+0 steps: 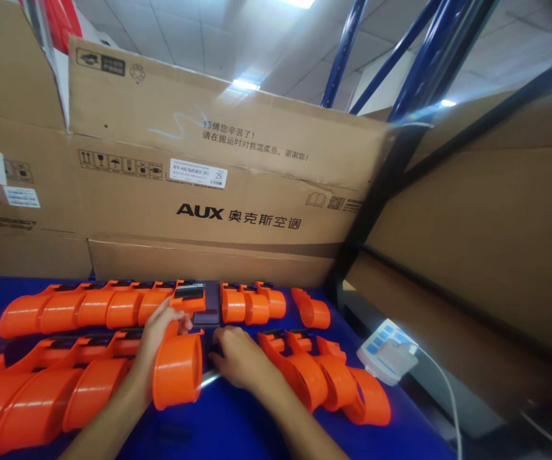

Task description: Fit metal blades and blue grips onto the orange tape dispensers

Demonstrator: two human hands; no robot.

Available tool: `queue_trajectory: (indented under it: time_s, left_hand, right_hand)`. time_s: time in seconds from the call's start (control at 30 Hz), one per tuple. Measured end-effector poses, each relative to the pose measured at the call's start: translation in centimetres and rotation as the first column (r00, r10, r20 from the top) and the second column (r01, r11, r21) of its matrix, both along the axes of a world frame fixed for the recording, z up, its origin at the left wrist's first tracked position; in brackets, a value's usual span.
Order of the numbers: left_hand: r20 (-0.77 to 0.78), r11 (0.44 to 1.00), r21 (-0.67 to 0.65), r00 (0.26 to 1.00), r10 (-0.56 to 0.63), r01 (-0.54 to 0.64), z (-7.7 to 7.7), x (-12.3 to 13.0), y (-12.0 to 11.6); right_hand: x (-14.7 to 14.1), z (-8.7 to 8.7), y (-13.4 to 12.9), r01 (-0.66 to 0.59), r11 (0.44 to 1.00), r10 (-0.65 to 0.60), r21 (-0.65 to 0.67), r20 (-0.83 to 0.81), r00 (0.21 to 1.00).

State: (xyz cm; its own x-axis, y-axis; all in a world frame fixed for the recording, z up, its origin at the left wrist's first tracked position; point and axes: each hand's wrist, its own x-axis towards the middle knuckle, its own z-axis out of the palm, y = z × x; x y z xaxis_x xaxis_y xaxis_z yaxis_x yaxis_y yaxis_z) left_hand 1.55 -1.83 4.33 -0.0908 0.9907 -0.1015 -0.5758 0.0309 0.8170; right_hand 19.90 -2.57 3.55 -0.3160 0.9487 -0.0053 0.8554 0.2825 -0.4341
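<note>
My left hand (161, 329) is closed round an orange plastic holder (178, 372), its wide round cup facing me. A dark strip lies on the upper part of this holder, above my fingers. To its right, my right hand (240, 358) is closed, with fingers curled in low over the blue surface. Something dark shows at its fingertips, but I cannot make out what it is. A thin silvery strip (209, 378) shows between the held holder and my right hand. Behind both hands lies a dark, flat rectangular object (207, 305).
Similar orange holders stand in rows, the back row (94, 309) and front ones (41, 396) at left, more (336, 380) at right. A white power strip (387, 351) with a cable sits on the right edge of the blue surface (237, 428). Cardboard (257, 179) walls the back.
</note>
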Motion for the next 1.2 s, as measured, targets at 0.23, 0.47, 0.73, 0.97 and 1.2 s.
queue_trajectory:
  time_s: [0.23, 0.47, 0.73, 0.97, 1.2]
  left_hand:
    - [-0.144, 0.997, 0.074, 0.990, -0.006, 0.017, -0.5, 0.3, 0.0]
    - [-0.242, 0.987, 0.119, 0.968, -0.072, 0.103, -0.5, 0.9, -0.3]
    - [-0.371, 0.966, 0.169, 0.921, -0.120, 0.194, -1.1, 1.5, -0.4]
    - [-0.386, 0.972, 0.167, 0.918, -0.092, 0.168, -1.0, 1.4, -0.3]
    - [-0.385, 0.968, 0.199, 0.920, -0.067, 0.154, -1.2, 1.5, -0.2]
  right_hand:
    - [0.9, -0.2, 0.2, 0.071, 0.992, -0.045, 0.108, -0.225, 0.973]
    - [1.4, 0.5, 1.1, 0.201, 0.979, -0.056, 0.019, -0.931, 0.361]
    - [0.5, 1.1, 0.3, 0.156, 0.988, -0.005, 0.011, -0.995, 0.098]
    - [0.0, 0.5, 0.0, 0.319, 0.948, -0.043, 0.007, -0.988, 0.149]
    - [-1.1, -0.1, -0.4, 0.258, 0.965, 0.003, 0.037, -0.991, 0.132]
